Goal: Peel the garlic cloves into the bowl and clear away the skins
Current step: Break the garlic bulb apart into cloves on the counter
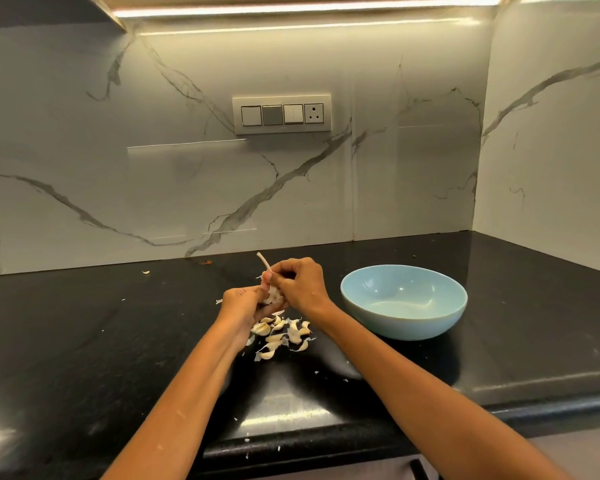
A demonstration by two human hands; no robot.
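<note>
Both hands mid-frame over black table (84, 341): left hand (245, 303) cups garlic bulb (273, 295) from below, right hand (300, 282) pinches its top, stalk pointing up-left. Loose cloves (281, 336) lie just below the hands. Empty blue bowl (404, 301) sits right of them, nearer the right hand.

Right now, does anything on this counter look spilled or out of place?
Nothing damaged, just scatter. Both hands, left hand and right hand, grip the garlic bulb over a pile of cloves and skins. Skin flakes reach the black counter edge, one piece lies far left. The blue bowl holds nothing.
</note>
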